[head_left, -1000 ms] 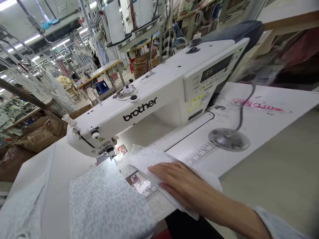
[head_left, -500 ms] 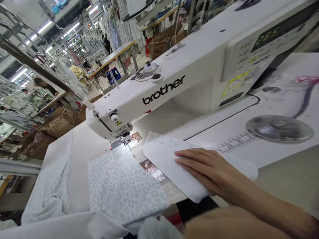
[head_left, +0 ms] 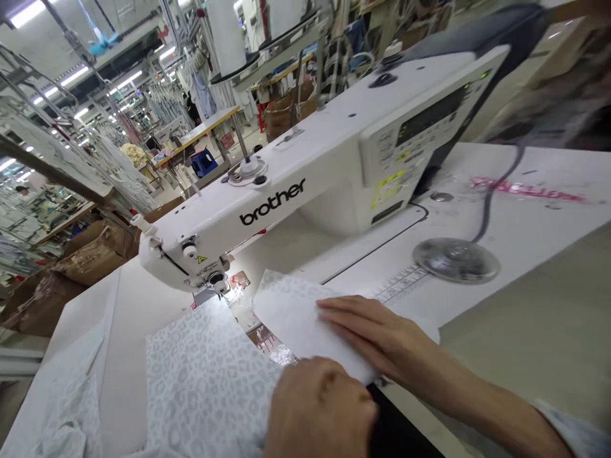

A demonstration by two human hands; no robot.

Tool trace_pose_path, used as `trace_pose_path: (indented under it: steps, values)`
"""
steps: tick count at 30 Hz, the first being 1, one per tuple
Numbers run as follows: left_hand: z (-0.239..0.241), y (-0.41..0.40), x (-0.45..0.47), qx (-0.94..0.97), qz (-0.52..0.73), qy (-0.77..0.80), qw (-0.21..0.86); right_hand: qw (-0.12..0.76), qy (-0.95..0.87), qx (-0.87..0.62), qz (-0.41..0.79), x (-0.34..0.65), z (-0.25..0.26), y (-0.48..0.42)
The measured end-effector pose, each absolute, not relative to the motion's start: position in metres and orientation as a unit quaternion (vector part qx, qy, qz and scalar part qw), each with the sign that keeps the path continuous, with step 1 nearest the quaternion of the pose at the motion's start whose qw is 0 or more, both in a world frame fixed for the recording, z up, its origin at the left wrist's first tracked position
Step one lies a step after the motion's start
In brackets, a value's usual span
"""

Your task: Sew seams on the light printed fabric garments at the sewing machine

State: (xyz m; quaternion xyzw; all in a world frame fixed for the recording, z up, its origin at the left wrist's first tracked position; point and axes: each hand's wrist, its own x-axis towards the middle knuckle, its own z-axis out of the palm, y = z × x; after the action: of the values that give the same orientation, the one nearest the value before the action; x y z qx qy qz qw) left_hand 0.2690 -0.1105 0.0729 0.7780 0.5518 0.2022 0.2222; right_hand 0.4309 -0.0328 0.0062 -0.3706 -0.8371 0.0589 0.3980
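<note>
My right hand lies with fingers stretched out on a plain white fabric piece, whose far end shows a faint print; the thumb is hidden. My left hand, somewhat blurred, is curled into a fist between the two fabrics. Its fingertips are hidden, and I cannot see what they hold. Left of it, a leopard-print fabric panel reaches up to the needle area of a white Brother sewing machine. A gap separates the two fabrics near the lit needle.
More printed fabric lies at the table's left. A round, clear-looking disc sits on the white table at right, beside a printed ruler scale. Cardboard boxes stand behind the table. Thread cones stand above.
My left hand has come up from the bottom edge and moved left, beside the white fabric. The right hand stays on that fabric. The camera view has shifted right.
</note>
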Motion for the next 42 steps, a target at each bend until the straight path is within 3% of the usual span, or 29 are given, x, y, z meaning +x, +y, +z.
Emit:
trace_pose_path:
  steps: [8, 13, 20, 27, 34, 42]
  values:
    - [0.062, -0.023, 0.257, 0.830, 0.173, 0.492, 0.198, 0.360, -0.767, -0.531, -0.024, 0.461, 0.001, -0.019]
    - [0.053, -0.015, 0.256, 0.828, 0.141, 0.492, 0.232, 0.345, -0.792, -0.499, 0.068, 0.471, 0.008, -0.022]
    - [0.063, -0.017, 0.261, 0.814, 0.089, 0.514, 0.254, 0.378, -0.805, -0.451, 0.076, 0.477, 0.001, -0.027]
    - [0.062, -0.017, 0.261, 0.807, 0.090, 0.523, 0.259, 0.261, -0.861, -0.422, 0.114, 0.474, 0.013, 0.001]
    - [0.057, -0.018, 0.262, 0.801, 0.100, 0.534, 0.250, 0.328, -0.844, -0.405, 0.129, 0.487, 0.009, -0.012]
    - [0.052, -0.021, 0.259, 0.794, 0.107, 0.541, 0.256, 0.304, -0.870, -0.379, 0.090, 0.475, 0.006, 0.009]
